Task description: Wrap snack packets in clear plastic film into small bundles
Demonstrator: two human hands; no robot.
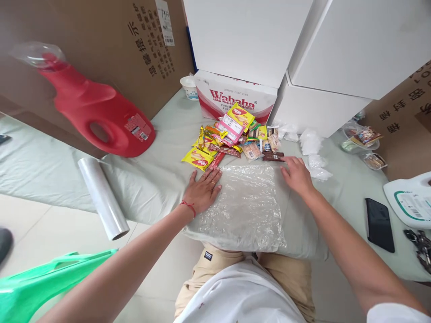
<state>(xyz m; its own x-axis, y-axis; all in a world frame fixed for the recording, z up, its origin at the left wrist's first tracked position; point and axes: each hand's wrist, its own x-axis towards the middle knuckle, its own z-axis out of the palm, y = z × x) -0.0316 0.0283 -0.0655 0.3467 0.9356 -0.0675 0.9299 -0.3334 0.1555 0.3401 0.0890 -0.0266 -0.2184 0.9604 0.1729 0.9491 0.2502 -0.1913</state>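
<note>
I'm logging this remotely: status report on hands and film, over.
Left hand flat on plastic film, far-left corner. Right hand beside film, at brown packet. Film spread out, wrinkled. Snack pile just beyond it.

glossy crinkled plastic sheet (247,206); matt, wrinkled cloth (160,179)

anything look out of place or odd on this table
The roll at the left: it lies slantwise, its near end seeming to jut past the edge of the table. The plastic sheet by the left hand is wrinkled and the snacks are jumbled, but no spill shows.
</note>
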